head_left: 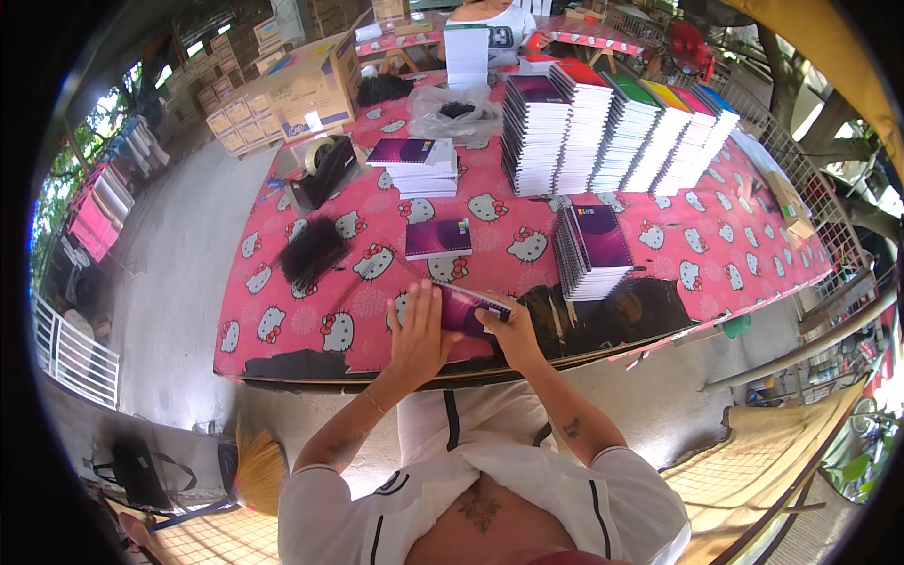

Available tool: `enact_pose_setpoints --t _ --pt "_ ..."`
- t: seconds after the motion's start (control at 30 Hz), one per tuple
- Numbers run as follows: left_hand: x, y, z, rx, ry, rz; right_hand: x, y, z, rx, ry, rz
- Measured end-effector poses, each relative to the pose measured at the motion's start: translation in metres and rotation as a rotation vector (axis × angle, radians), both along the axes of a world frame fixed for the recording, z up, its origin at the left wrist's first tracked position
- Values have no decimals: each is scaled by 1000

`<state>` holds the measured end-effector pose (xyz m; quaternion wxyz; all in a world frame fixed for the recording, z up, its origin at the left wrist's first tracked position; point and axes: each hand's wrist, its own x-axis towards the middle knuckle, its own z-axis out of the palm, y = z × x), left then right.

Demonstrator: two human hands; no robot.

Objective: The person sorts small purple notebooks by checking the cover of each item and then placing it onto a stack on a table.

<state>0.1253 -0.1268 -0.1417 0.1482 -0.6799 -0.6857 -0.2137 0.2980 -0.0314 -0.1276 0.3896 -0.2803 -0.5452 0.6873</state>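
The person's left hand (pixel 416 330) rests with its fingers straight and loosely spread, pointing away from the body, fingertips at the left end of a dark purple, glossy-covered rectangular notebook (pixel 461 308); its thumb reaches along the near side. The right hand (pixel 513 334) pinches the notebook's right end, thumb on top of the cover; its other fingers are largely hidden, so their exact curl cannot be told.

The notebook lies between the two hands, touched by both, so neither is nearer. Its long axis slants from far left to near right, running across from the left fingertips to the right thumb. A dark, toothed-looking line marks its far long edge.

Just beyond, a second purple notebook (pixel 439 239) lies flat on a table covered in pink cat-print cloth (pixel 502 209). To the left is a fuzzy black heap of thin strands (pixel 314 252); to the right, a short stack of purple spiral notebooks (pixel 595 252).

Farther out are a black tape dispenser (pixel 325 174), a low, uneven white-paged stack (pixel 419 179), a clear plastic bag (pixel 433 113), and a row of tall, many-coloured notebook stacks (pixel 617 137). Across the table is another person in a white shirt (pixel 508 30).
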Motion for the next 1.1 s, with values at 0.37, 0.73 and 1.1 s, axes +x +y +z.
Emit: enact_pose_setpoints --t 0.37,0.73,1.1 --pt "7 33 48 13 73 31 2 -3 0 -29 67 41" --pt "31 8 31 -4 -54 -118 12 -4 20 -53 109 47" --pt "30 18 35 30 -27 -98 8 2 4 184 -79 48"
